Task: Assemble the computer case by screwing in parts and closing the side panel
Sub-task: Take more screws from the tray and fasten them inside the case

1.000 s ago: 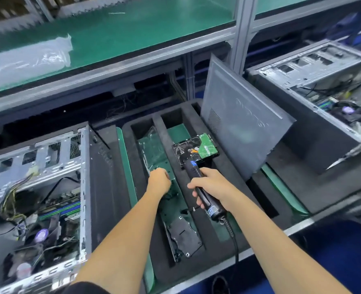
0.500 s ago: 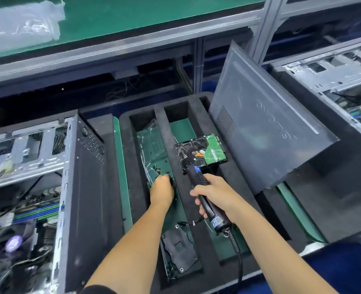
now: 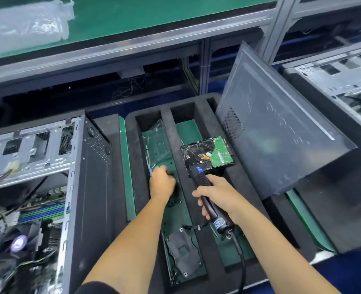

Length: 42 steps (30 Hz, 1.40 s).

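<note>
Right hand [image 3: 217,197] grips screwdriver [image 3: 205,187]; left hand [image 3: 161,183] curled in tray [image 3: 196,204], contents unclear.

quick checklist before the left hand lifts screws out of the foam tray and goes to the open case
1. Left hand down in the screw slot of the foam tray: ok.
2. Screw actually pinched: cannot tell, fingers curled and blurred.
3. Loose screws left in the slot: ok.
4. Right hand grips electric screwdriver: ok.
5. Open case on the left, inside exposed: ok.
6. Side panel off, leaning by the tray: ok.
</note>
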Each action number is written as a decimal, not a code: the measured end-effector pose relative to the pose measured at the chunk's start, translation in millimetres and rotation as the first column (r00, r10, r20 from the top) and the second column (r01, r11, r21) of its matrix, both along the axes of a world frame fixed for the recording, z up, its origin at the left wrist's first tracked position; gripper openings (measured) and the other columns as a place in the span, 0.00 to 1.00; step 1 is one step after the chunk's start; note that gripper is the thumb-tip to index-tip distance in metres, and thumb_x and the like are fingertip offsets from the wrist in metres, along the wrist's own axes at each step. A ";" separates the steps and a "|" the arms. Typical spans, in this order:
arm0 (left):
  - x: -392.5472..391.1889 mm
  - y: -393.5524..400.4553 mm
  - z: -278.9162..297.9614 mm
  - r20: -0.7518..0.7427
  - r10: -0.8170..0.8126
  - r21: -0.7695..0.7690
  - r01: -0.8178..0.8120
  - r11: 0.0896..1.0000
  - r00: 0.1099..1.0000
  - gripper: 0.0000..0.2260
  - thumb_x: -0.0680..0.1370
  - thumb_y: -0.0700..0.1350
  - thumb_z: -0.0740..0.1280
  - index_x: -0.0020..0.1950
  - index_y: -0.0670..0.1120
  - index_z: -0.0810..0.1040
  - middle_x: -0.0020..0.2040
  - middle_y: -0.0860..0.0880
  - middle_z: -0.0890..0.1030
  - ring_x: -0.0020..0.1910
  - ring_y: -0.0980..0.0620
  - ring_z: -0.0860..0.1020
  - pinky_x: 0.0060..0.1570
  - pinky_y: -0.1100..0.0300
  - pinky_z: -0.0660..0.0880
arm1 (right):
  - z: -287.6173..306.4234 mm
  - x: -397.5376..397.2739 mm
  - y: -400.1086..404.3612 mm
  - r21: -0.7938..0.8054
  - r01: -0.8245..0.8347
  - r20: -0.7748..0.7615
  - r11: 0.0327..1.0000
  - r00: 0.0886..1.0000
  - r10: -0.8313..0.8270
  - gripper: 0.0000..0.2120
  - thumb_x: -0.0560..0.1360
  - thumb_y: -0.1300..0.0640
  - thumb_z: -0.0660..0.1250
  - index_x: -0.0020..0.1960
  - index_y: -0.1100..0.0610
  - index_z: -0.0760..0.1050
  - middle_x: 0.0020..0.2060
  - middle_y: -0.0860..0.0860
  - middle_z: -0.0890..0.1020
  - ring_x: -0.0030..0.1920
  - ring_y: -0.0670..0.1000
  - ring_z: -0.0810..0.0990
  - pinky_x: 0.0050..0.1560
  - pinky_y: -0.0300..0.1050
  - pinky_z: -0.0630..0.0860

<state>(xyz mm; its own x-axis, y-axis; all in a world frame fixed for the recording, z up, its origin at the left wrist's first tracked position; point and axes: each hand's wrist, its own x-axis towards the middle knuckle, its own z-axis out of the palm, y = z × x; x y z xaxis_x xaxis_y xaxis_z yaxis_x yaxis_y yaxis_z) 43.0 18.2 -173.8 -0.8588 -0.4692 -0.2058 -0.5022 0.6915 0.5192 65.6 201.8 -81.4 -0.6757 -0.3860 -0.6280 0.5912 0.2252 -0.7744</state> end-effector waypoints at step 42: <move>92.1 -108.6 264.3 -0.319 0.602 0.822 -0.102 0.560 0.732 0.11 0.72 0.44 0.72 0.32 0.45 0.74 0.31 0.47 0.77 0.34 0.48 0.72 0.38 0.56 0.69 | 154.0 129.3 -112.6 -0.178 -0.337 -0.457 0.925 0.861 0.225 0.20 0.74 0.62 0.71 0.60 0.48 0.68 0.31 0.44 0.82 0.29 0.51 0.78 0.29 0.44 0.77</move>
